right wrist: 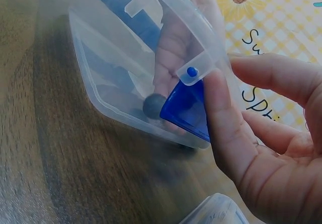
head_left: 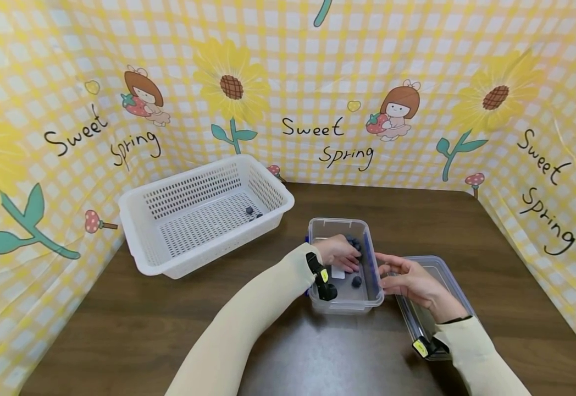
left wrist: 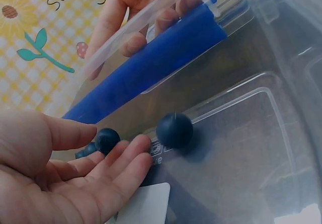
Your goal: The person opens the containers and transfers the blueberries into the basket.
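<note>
A clear plastic box [head_left: 344, 304] with blue side clasps [right wrist: 188, 108] stands on the table. My left hand [head_left: 339, 253] reaches down inside it, fingers loosely extended near the floor. Close by its fingertips are several blueberries [left wrist: 107, 140], partly hidden behind the fingers, while a single blueberry [left wrist: 174, 130] lies apart on the box floor. Under the left fingers is a flat white piece [left wrist: 146, 204]. My right hand [head_left: 411, 283] touches the outside of the box's right wall, its thumb against the blue clasp and its other fingers spread along the side.
A white perforated basket [head_left: 209, 256] stands at the back left, with a couple of blueberries [head_left: 249, 210] on its floor. Right of the box, a clear lid-like container piece [head_left: 438, 264] lies partly under the right forearm. Patterned cloth [head_left: 317, 93] walls in the table.
</note>
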`<state>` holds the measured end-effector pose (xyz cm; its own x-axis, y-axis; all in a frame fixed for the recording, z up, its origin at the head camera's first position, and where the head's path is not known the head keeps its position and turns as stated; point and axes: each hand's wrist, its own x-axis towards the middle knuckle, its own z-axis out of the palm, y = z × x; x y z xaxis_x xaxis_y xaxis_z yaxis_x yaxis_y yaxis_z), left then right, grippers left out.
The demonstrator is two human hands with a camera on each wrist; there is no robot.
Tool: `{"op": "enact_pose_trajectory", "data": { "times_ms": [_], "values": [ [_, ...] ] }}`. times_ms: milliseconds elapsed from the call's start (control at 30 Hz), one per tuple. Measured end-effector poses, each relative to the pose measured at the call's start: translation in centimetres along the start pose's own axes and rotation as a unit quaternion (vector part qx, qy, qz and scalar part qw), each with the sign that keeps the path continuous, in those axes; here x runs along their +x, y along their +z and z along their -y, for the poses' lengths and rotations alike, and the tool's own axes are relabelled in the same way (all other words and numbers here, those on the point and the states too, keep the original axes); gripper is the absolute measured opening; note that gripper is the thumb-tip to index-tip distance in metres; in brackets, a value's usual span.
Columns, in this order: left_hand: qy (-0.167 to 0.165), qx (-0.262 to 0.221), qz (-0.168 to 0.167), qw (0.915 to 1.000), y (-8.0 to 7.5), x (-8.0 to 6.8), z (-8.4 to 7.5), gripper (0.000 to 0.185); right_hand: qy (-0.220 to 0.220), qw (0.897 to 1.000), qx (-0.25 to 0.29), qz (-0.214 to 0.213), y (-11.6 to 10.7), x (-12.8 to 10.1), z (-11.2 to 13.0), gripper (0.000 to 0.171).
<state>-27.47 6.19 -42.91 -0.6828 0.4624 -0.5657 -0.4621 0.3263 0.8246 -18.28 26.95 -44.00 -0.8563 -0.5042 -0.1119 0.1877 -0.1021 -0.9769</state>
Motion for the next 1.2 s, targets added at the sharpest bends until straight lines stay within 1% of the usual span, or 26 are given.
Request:
{"op": "enact_pose_trajectory", "data": {
  "times_ms": [167, 467, 567, 700, 900, 1067, 1200],
  "values": [
    [-0.002, -0.010, 0.029, 0.9995, 0.3, 0.2, 0.1, 0.016, 0.003, 1.000, 0.000, -0.004, 0.1, 0.0, 0.0, 0.067],
    [0.014, -0.019, 0.029, 0.9993, 0.3, 0.3, 0.1, 0.017, 0.008, 1.000, -0.001, -0.010, 0.1, 0.1, 0.0, 0.068],
    [0.028, -0.016, 0.033, 0.9989, 0.0, 0.2, 0.0, 0.014, 0.009, 1.000, -0.001, -0.010, 0.0, 0.1, -0.1, 0.068],
    [0.051, -0.015, 0.046, 0.9975, -0.7, -0.2, -0.3, 0.017, 0.008, 1.000, 0.001, -0.010, 0.0, 0.1, 0.0, 0.066],
    [0.062, -0.016, 0.072, 0.9953, -2.1, -1.4, -1.5, 0.028, 0.011, 1.000, 0.000, -0.012, 0.1, 0.0, 0.2, 0.067],
    [0.074, -0.031, 0.078, 0.9937, -3.4, -2.3, -2.6, 0.036, 0.015, 1.000, -0.004, -0.016, 0.1, 0.0, 0.2, 0.069],
    [0.083, -0.035, 0.073, 0.9933, -4.7, -3.2, -3.3, 0.035, 0.012, 1.000, -0.003, -0.015, 0.1, -0.1, 0.1, 0.070]
  ]
}}
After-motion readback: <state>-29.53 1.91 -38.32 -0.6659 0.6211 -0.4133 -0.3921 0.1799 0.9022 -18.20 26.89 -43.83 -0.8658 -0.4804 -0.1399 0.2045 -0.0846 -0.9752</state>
